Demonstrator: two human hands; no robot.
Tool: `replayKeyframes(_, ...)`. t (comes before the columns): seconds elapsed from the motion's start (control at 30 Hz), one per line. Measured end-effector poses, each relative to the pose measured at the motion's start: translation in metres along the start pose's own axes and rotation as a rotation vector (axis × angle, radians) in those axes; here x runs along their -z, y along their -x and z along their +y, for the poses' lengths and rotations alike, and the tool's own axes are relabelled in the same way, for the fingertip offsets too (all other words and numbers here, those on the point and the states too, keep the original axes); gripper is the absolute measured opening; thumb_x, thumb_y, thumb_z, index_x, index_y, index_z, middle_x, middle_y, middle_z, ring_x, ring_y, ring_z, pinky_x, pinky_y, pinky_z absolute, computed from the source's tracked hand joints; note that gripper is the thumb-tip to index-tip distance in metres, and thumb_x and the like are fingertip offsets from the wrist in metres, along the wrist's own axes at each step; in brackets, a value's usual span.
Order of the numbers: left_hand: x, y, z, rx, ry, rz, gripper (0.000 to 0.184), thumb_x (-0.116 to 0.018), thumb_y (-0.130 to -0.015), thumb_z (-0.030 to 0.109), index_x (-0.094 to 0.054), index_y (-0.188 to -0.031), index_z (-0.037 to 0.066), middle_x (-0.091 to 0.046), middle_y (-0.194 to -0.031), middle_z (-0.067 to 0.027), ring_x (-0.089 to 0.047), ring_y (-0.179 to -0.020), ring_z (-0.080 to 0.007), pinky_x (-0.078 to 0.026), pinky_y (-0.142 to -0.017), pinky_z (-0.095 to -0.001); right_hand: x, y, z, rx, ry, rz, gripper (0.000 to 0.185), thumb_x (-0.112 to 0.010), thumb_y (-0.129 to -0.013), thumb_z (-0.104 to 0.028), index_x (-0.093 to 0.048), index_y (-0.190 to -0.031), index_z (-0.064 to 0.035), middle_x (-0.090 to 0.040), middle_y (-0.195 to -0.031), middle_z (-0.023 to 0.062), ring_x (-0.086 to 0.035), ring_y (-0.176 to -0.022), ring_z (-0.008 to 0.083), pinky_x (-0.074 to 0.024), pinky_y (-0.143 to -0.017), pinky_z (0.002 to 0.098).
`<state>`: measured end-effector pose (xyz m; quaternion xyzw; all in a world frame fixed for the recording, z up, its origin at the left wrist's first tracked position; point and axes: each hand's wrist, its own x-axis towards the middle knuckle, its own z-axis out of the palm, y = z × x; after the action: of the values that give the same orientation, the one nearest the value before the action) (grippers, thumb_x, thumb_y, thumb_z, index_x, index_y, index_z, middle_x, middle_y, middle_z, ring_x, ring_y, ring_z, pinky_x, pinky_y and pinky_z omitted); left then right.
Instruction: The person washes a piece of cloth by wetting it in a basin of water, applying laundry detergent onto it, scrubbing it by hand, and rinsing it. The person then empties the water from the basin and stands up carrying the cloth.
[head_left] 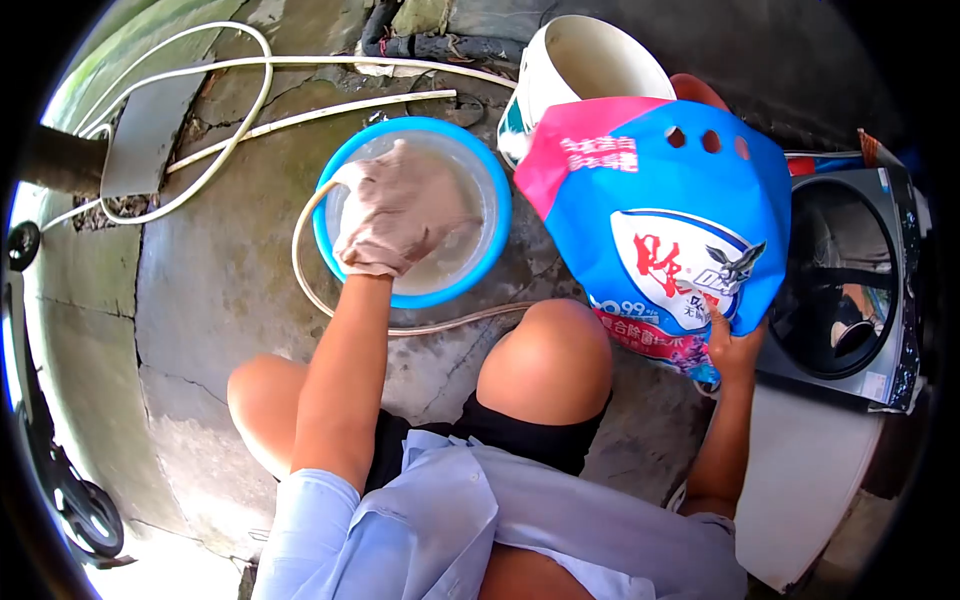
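Observation:
My left hand is hidden under a beige cloth that covers it to the wrist, over a blue-rimmed basin of cloudy water. Its fingers do not show. My right hand grips the lower right edge of a big blue and pink laundry detergent bag, thumb on the printed front. The bag is tilted, with handle holes along its upper edge, and lies partly in front of a white bucket.
A pale hose loops over the cracked concrete floor on the left, and a thinner tube runs round the basin. At right stands a dark appliance with a round door. A black wheel shows at lower left.

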<state>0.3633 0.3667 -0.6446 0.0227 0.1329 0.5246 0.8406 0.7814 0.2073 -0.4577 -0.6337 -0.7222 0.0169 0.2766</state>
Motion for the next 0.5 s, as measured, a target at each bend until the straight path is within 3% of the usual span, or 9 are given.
replayKeyframes(0.1,0.0,-0.002,-0.004,0.016,0.075,-0.045,0.058,-0.056,-0.088,0.063,-0.051,-0.136,0.032,-0.053,-0.14,-0.0006,-0.049,-0.121,-0.0263,-0.036,-0.101,-0.0548,0.02,-0.042,-0.056,0.219,0.224,-0.169,0.015,-0.068,-0.084,-0.004,-0.065,-0.098,0.0024,-0.067,-0.092,0.022,-0.065,-0.082,0.0417,-0.0506,-0.075,0.0459)
replayKeyframes(0.2,0.001,-0.003,-0.008,0.021,0.14,-0.079,0.058,-0.055,-0.087,0.064,-0.052,-0.136,0.033,-0.053,-0.14,-0.0001,-0.049,-0.12,-0.0263,-0.036,-0.1,-0.0552,0.024,-0.07,-0.088,0.265,0.338,-0.315,0.014,-0.065,-0.078,-0.002,-0.064,-0.092,0.0008,-0.063,-0.091,0.0263,-0.058,-0.079,0.048,-0.0473,-0.074,0.0522)
replayKeyframes(0.4,0.001,-0.006,-0.013,0.022,0.3,-0.158,0.056,-0.054,-0.087,0.065,-0.052,-0.135,0.035,-0.052,-0.14,0.0009,-0.048,-0.119,-0.0264,-0.035,-0.1,-0.0561,0.028,-0.113,-0.14,0.34,0.562,-0.501,0.019,-0.066,-0.072,0.0,-0.063,-0.09,0.0044,-0.063,-0.091,0.0281,-0.06,-0.084,0.0473,-0.0497,-0.08,0.0526)
replayKeyframes(0.5,0.003,-0.009,-0.016,0.049,0.527,-0.248,0.055,-0.054,-0.087,0.065,-0.053,-0.134,0.036,-0.052,-0.14,0.0014,-0.048,-0.118,-0.0264,-0.034,-0.099,-0.0565,0.029,-0.129,-0.154,0.338,0.673,-0.642,0.018,-0.067,-0.069,0.001,-0.064,-0.086,0.0052,-0.064,-0.088,0.0273,-0.062,-0.083,0.0461,-0.0516,-0.079,0.0509)
